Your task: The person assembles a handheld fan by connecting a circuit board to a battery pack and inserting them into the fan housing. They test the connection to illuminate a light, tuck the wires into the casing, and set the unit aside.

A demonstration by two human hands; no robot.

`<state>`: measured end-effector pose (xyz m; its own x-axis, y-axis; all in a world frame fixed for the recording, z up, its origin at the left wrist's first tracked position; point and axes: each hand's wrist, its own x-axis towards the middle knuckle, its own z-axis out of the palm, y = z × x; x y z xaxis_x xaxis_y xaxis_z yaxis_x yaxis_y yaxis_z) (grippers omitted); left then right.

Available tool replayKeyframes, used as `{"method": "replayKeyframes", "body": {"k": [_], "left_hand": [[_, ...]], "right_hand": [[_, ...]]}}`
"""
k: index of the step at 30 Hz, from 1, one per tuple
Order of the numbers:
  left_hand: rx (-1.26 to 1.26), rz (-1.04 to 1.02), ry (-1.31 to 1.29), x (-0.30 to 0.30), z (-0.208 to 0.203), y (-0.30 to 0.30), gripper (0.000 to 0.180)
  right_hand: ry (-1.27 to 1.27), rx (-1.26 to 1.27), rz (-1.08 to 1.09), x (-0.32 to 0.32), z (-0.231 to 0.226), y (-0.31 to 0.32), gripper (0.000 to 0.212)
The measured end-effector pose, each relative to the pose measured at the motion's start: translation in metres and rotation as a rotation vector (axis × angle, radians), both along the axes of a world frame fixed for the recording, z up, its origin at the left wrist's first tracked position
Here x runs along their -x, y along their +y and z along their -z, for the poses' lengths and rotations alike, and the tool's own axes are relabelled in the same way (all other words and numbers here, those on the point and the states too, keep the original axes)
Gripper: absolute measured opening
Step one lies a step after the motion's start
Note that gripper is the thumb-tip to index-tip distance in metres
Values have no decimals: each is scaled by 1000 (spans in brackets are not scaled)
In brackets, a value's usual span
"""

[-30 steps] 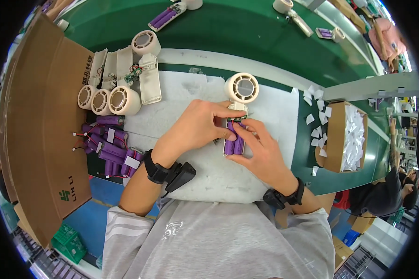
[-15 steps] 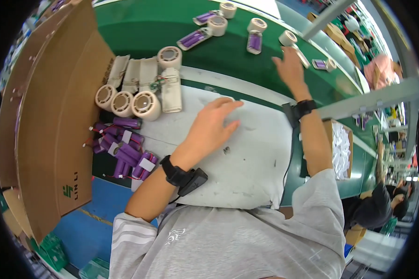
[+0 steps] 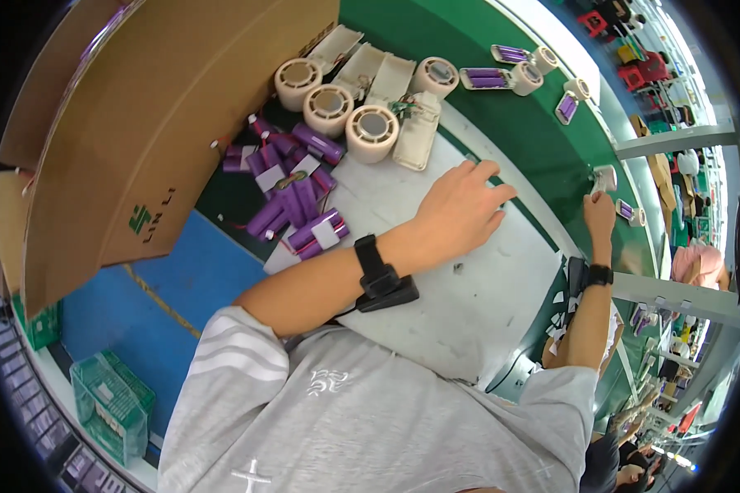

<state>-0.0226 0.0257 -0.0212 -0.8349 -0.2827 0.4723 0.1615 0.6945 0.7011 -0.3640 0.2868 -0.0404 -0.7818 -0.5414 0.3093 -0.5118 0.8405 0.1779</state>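
My right hand (image 3: 600, 215) is stretched out over the green belt (image 3: 510, 131), its fingers closed at the handle end of a white round-headed handheld device (image 3: 605, 177). The hand hides most of that handle. Above the white mat (image 3: 444, 320), my left hand (image 3: 460, 212) hovers with fingers apart and nothing in it. Left of it lies a pile of purple battery packs (image 3: 296, 197) with wires and white pads. Beyond the pile, several similar devices with white round heads (image 3: 372, 133) stand close together; one open handle (image 3: 419, 131) shows green wiring.
A tall cardboard box (image 3: 164, 123) borders the left side. More devices with purple cells (image 3: 489, 78) lie along the belt. A grey metal post (image 3: 674, 294) stands at the right, near a box of white pieces (image 3: 555, 329). Green crates (image 3: 111, 403) sit at lower left.
My view has swung to the right, shifting the scene leftward. My right hand has closed on the round-headed device, which now sits at a different angle. My left hand remains over the mat.
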Motion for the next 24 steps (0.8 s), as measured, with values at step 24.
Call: {"method": "replayKeyframes", "body": {"k": [24], "left_hand": [[496,-10,-559,-139,-39,-48,43]], "right_hand": [[-826,1053,-288,-281,-10,-24,23]]}}
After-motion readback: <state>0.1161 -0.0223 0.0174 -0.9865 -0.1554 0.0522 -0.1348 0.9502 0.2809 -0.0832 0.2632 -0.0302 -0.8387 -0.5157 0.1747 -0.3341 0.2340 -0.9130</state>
